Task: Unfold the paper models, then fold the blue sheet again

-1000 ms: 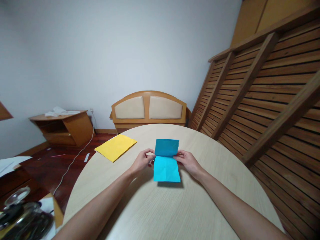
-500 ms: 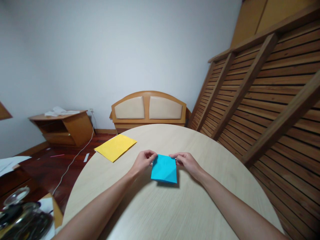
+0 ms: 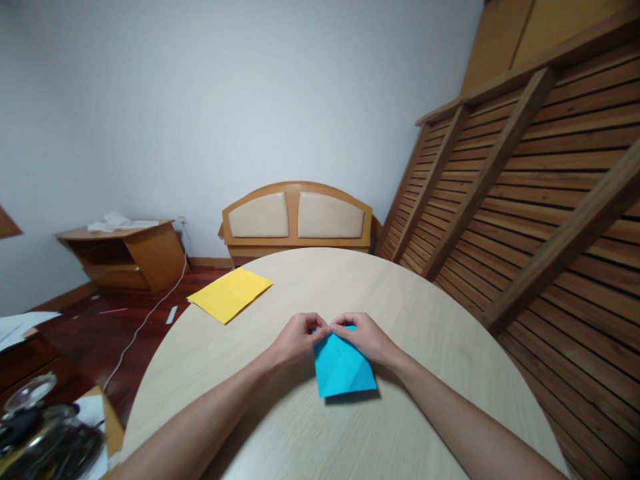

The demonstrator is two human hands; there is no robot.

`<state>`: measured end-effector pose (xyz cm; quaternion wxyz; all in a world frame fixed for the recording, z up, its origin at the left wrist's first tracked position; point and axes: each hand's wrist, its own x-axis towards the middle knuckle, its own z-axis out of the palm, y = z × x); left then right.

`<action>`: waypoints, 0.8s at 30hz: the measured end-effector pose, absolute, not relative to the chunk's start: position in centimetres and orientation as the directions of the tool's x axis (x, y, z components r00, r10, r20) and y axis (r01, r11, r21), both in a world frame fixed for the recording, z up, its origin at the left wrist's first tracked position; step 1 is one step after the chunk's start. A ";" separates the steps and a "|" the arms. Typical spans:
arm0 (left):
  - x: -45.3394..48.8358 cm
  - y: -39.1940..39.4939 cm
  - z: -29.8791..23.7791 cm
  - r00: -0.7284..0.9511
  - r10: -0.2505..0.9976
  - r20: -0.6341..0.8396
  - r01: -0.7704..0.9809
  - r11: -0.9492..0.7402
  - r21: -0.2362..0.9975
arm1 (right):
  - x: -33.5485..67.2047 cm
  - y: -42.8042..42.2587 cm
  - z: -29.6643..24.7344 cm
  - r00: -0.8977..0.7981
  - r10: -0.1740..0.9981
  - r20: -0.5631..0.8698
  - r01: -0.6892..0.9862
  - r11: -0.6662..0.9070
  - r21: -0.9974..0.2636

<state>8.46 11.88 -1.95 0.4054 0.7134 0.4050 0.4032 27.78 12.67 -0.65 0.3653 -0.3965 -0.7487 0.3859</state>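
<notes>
Pinching the far edge of a sheet of blue paper (image 3: 345, 370), the left hand (image 3: 299, 337) and the right hand (image 3: 369, 339) come together with thumb tips at or almost at touching. Both grasp the paper, thumbs on top and the other fingers curled in around the far edge. The forearms slant inward from either side, making a wedge that narrows toward the fingertips. From this grip the blue paper spreads toward the wearer, between the two wrists and rather closer to the right one; a small bit of it also shows past the right thumb. A slanting darker patch crosses its near right part, and its near edge throws a shadow on the pale round table (image 3: 400, 287) under the hands.

Beyond the left hand and well to its left, yellow paper (image 3: 230, 295) lies flat near the table's edge. Straight ahead of the hands, past the table, stands a headboard (image 3: 293, 217) with two cream panels. A slatted wooden panel (image 3: 525, 193) leans to the right of the right hand. Far off to the left of the left hand is a low cabinet (image 3: 160, 260) with white papers (image 3: 117, 222) on top; any writing on them is too small to read.
</notes>
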 end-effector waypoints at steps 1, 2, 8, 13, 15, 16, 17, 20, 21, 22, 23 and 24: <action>8.5 11.8 -2.0 0.347 0.907 0.240 0.249 -0.336 0.909 | 27.8 12.7 -0.6 -0.425 0.872 0.244 0.317 0.396 -0.862; 8.5 11.8 -2.0 0.342 0.910 0.233 0.251 -0.327 0.911 | 27.9 12.7 -0.6 -0.430 0.868 0.248 0.320 0.403 -0.857; 7.7 12.2 -1.6 0.311 0.928 0.206 0.270 -0.295 0.917 | 29.1 13.5 -0.5 -0.407 0.879 0.248 0.304 0.386 -0.871; 7.0 12.7 -1.5 0.313 0.927 0.208 0.260 -0.294 0.920 | 29.7 13.6 0.2 -0.403 0.888 0.221 0.286 0.351 -0.892; 6.7 12.8 -1.3 0.321 0.926 0.200 0.253 -0.287 0.924 | 29.9 13.6 0.5 -0.396 0.891 0.221 0.291 0.350 -0.890; 6.6 12.8 -1.1 0.327 0.925 0.195 0.251 -0.284 0.925 | 30.0 13.6 0.6 -0.391 0.893 0.224 0.291 0.351 -0.890; 6.4 12.7 -0.9 0.334 0.923 0.191 0.250 -0.282 0.926 | 30.1 13.6 0.6 -0.385 0.894 0.228 0.289 0.352 -0.890; 6.0 12.7 -0.5 0.355 0.913 0.200 0.252 -0.299 0.920 | 30.3 13.7 0.6 -0.369 0.897 0.242 0.290 0.359 -0.887; 5.9 12.7 -0.4 0.360 0.910 0.207 0.257 -0.310 0.915 | 30.3 13.7 0.6 -0.370 0.895 0.248 0.298 0.367 -0.881; 5.9 12.7 -0.4 0.364 0.906 0.215 0.264 -0.322 0.909 | 30.3 13.7 0.6 -0.376 0.891 0.255 0.310 0.380 -0.871; 5.9 12.7 -0.5 0.367 0.903 0.224 0.273 -0.335 0.902 | 30.2 13.6 0.5 -0.388 0.884 0.261 0.325 0.396 -0.859; 5.9 12.7 -0.6 0.370 0.899 0.234 0.280 -0.348 0.895 | 30.1 13.5 0.5 -0.404 0.876 0.264 0.340 0.412 -0.846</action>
